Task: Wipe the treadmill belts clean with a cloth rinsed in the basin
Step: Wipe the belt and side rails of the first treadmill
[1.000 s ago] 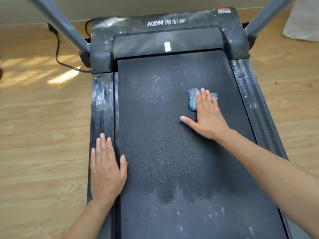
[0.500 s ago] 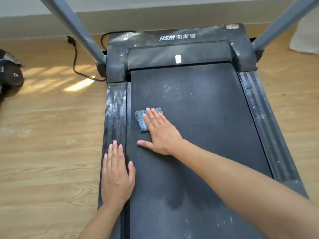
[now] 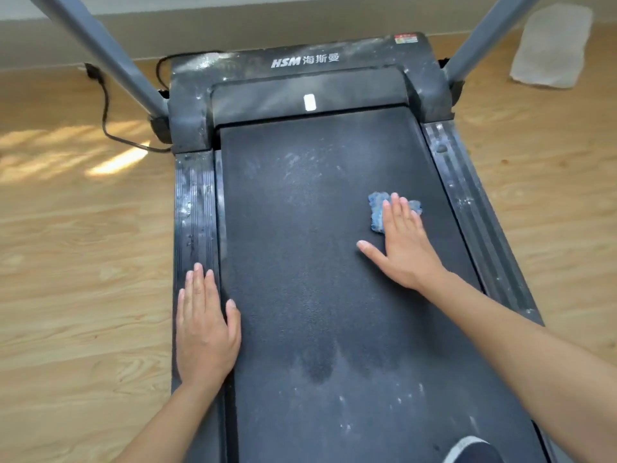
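Resting flat at eight o'clock, the left hand (image 3: 203,332) lies with straight fingers on the side rail (image 3: 193,202), its thumb on the dusty belt (image 3: 300,262). At three o'clock the right hand (image 3: 405,252), fingers straight, presses the blue cloth (image 3: 376,213) onto the belt's right part.

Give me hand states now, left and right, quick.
Left hand: open, flat on the left side rail, holding nothing.
Right hand: open, straight fingers pressing the blue cloth onto the treadmill belt.
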Demonstrator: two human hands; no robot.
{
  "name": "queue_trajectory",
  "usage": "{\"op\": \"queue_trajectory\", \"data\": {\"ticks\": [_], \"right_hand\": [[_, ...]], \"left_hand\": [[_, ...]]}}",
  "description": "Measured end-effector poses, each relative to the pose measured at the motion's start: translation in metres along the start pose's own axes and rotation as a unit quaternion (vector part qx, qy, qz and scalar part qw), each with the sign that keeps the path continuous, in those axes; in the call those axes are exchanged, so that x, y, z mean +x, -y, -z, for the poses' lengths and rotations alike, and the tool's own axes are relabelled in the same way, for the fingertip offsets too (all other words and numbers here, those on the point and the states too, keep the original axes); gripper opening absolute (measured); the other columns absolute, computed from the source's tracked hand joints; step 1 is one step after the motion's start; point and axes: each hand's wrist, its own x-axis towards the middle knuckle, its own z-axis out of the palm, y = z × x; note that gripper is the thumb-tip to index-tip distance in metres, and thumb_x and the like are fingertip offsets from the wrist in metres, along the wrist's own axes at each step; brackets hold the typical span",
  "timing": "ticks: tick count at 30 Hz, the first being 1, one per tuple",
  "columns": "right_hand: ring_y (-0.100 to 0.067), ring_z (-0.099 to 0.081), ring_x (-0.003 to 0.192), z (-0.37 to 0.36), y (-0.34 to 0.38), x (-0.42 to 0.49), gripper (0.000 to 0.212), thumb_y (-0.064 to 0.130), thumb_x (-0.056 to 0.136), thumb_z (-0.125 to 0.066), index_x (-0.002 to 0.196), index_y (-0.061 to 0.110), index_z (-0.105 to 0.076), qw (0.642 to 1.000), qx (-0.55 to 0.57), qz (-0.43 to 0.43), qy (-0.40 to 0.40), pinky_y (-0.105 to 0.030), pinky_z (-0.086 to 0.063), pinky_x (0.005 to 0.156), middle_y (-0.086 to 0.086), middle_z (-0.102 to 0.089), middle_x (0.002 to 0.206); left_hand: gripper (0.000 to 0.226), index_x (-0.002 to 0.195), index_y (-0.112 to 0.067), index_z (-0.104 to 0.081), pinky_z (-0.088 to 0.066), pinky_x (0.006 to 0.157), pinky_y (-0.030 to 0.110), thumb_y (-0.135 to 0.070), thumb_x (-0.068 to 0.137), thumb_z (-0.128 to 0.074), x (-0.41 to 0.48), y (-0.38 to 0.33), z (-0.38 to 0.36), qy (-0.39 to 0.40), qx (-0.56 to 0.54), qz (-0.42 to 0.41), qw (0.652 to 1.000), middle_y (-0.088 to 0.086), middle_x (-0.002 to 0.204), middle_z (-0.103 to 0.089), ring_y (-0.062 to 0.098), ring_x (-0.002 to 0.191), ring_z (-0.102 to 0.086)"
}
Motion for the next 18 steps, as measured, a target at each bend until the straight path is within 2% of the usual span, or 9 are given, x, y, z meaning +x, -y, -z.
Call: {"op": "queue_trajectory", "data": {"ticks": [2, 5, 8, 9, 13, 15, 18], "right_hand": [[-0.022, 0.022, 0.158, -0.011, 0.054, 0.004, 0.112, 0.089, 0.09, -0.015, 0.165, 0.008, 0.009, 0.997, -0.006, 0.072, 0.008, -0.044, 0.006, 0.13, -0.009, 0.019, 0.173], [-0.024, 0.018, 0.16, -0.037, 0.147, 0.008, 0.108, 0.084, 0.094, -0.02, 0.165, 0.006, 0.005, 0.979, -0.017, 0.201, 0.032, -0.044, 0.004, 0.131, -0.012, 0.014, 0.173], [-0.029, 0.01, 0.161, -0.065, 0.21, 0.001, 0.096, 0.072, 0.101, -0.023, 0.165, 0.004, -0.003, 0.944, -0.068, 0.319, 0.038, -0.046, -0.003, 0.13, -0.016, 0.006, 0.174], [-0.029, 0.009, 0.161, -0.069, 0.216, -0.001, 0.092, 0.068, 0.103, -0.023, 0.165, 0.004, -0.003, 0.938, -0.084, 0.334, 0.035, -0.046, -0.004, 0.13, -0.016, 0.005, 0.174], [-0.025, 0.011, 0.161, -0.059, 0.183, -0.011, 0.095, 0.074, 0.101, -0.018, 0.166, 0.007, 0.0, 0.95, -0.103, 0.293, 0.022, -0.043, -0.003, 0.131, -0.012, 0.007, 0.174], [-0.024, 0.015, 0.16, -0.048, 0.137, -0.021, 0.1, 0.079, 0.099, -0.018, 0.166, 0.009, 0.004, 0.973, -0.083, 0.216, 0.013, -0.042, 0.0, 0.131, -0.01, 0.012, 0.174], [-0.021, 0.016, 0.16, -0.028, 0.033, -0.043, 0.105, 0.084, 0.095, -0.016, 0.166, 0.01, 0.006, 0.997, -0.053, 0.048, -0.009, -0.041, 0.003, 0.131, -0.009, 0.014, 0.174]], "left_hand": [[0.063, 0.159, 0.003, -0.039, -0.021, 0.132, 0.049, -0.027, 0.104, -0.04, 0.002, 0.001, 0.0, -0.001, -0.031, -0.001, 1.0, 0.015, 0.174, -0.027, 0.03, 0.162, -0.023], [0.056, 0.155, 0.002, -0.048, -0.023, 0.132, 0.042, -0.014, 0.101, -0.04, 0.009, 0.008, 0.002, 0.009, -0.105, 0.041, 0.994, 0.012, 0.17, -0.036, 0.026, 0.16, -0.03], [0.05, 0.152, 0.002, -0.053, -0.016, 0.13, 0.021, 0.003, 0.103, -0.042, 0.009, 0.015, 0.01, 0.028, -0.151, 0.07, 0.986, 0.008, 0.167, -0.042, 0.023, 0.158, -0.035], [0.049, 0.152, 0.001, -0.052, -0.015, 0.13, 0.02, 0.004, 0.104, -0.044, 0.007, 0.017, 0.014, 0.035, -0.15, 0.069, 0.986, 0.007, 0.167, -0.041, 0.022, 0.158, -0.034], [0.053, 0.156, -0.003, -0.048, -0.024, 0.131, 0.039, -0.022, 0.108, -0.037, -0.006, 0.022, 0.018, 0.046, -0.097, 0.03, 0.994, 0.006, 0.17, -0.037, 0.022, 0.16, -0.03], [0.056, 0.158, -0.004, -0.045, -0.026, 0.131, 0.044, -0.027, 0.108, -0.034, -0.011, 0.025, 0.016, 0.046, -0.083, 0.021, 0.995, 0.006, 0.172, -0.035, 0.022, 0.161, -0.027], [0.059, 0.16, -0.001, -0.04, -0.022, 0.132, 0.048, -0.029, 0.108, -0.033, -0.017, 0.021, 0.011, 0.036, -0.068, 0.023, 0.997, 0.009, 0.174, -0.03, 0.025, 0.163, -0.022]]}}
